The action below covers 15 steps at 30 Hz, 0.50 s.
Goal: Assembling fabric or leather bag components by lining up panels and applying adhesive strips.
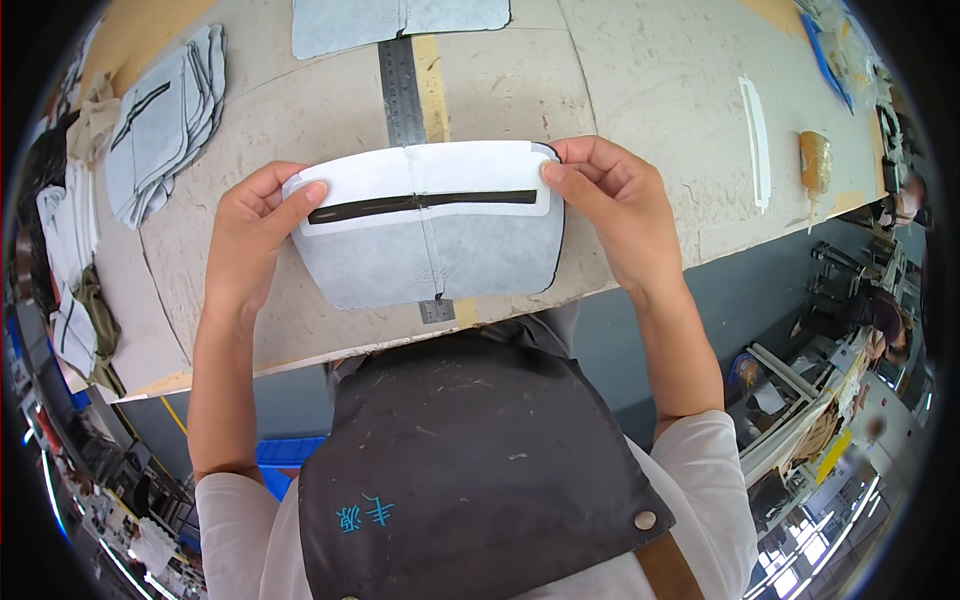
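Note:
I hold a pale grey fabric panel (430,255) with a white upper band and a dark slit across it, just above the worktable. My left hand (250,235) pinches its left upper corner, thumb laid on the white band. My right hand (610,205) grips the right upper corner, where a dark edge shows. A stitched seam runs down the middle of the panel. Under it a steel ruler (402,95) lies on the table, running away from me; its near end (436,311) peeks out below the panel.
A stack of similar grey panels (165,120) lies at the far left and another panel (400,22) at the top edge. A white strip (758,140) and a brown object (815,160) rest at the right. The worktable (640,80) edge runs under my forearms.

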Each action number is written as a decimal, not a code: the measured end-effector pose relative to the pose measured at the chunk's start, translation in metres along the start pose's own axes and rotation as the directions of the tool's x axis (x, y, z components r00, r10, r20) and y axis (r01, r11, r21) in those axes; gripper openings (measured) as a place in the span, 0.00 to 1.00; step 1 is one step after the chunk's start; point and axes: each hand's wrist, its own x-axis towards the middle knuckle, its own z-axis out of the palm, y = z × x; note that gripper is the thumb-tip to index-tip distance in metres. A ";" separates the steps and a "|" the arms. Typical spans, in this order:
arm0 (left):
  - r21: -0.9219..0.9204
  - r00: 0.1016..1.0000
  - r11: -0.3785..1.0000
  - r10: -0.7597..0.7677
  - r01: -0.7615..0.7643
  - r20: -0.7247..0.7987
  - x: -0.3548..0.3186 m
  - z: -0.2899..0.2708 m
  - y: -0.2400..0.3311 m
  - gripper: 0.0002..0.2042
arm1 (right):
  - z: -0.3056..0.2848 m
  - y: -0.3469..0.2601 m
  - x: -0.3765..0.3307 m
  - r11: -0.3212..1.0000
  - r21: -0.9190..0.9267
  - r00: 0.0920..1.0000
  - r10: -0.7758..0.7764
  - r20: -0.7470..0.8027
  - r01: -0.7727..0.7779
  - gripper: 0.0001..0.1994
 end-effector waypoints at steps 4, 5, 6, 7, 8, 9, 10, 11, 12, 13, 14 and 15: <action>-0.072 1.000 0.997 -0.019 0.019 -0.012 -0.001 -0.001 -0.005 0.08 | 0.004 -0.002 -0.005 0.999 0.040 1.000 -0.018 -0.001 0.018 0.11; -0.086 1.000 0.996 -0.017 0.015 -0.015 -0.001 -0.001 -0.007 0.09 | 0.004 -0.002 -0.006 0.999 0.039 1.000 -0.020 -0.002 0.020 0.11; -0.086 1.000 0.996 -0.015 0.013 -0.014 -0.001 -0.001 -0.008 0.09 | 0.004 -0.002 -0.007 0.999 0.028 1.000 -0.021 0.003 0.021 0.11; -0.094 1.000 0.995 -0.018 0.017 -0.014 -0.001 -0.001 -0.009 0.09 | 0.004 -0.002 -0.007 1.000 0.016 1.000 -0.023 0.008 0.022 0.11; -0.102 1.000 0.995 -0.022 0.020 -0.014 -0.001 -0.002 -0.010 0.09 | 0.004 -0.002 -0.008 1.000 0.016 1.000 -0.024 0.006 0.024 0.11; -0.101 1.000 0.995 -0.020 0.019 -0.012 -0.001 -0.002 -0.011 0.09 | 0.005 -0.004 -0.009 0.999 0.044 1.000 -0.010 0.013 0.010 0.12; -0.116 1.000 0.993 -0.016 0.015 -0.008 0.000 -0.002 -0.012 0.09 | 0.006 -0.004 -0.010 0.997 0.072 1.000 0.003 0.021 -0.005 0.12; -0.130 1.000 0.991 -0.013 0.011 -0.007 -0.001 -0.003 -0.012 0.09 | 0.007 -0.005 -0.011 0.997 0.072 1.000 0.001 0.022 -0.002 0.12; -0.130 1.000 0.992 -0.010 0.009 -0.009 -0.002 -0.004 -0.013 0.09 | 0.009 -0.005 -0.011 0.996 0.091 1.000 -0.004 0.027 0.002 0.13; -0.143 1.000 0.990 -0.010 0.009 -0.006 -0.002 -0.005 -0.014 0.10 | 0.010 -0.006 -0.012 0.994 0.110 0.999 -0.009 0.031 0.006 0.13; -0.156 1.000 0.988 -0.009 0.009 -0.001 -0.002 -0.006 -0.015 0.10 | 0.010 -0.006 -0.012 0.994 0.109 0.999 -0.011 0.032 0.008 0.13; -0.158 1.000 0.987 -0.007 0.007 -0.003 -0.003 -0.005 -0.015 0.10 | 0.011 -0.007 -0.013 0.994 0.105 1.000 -0.010 0.027 0.007 0.14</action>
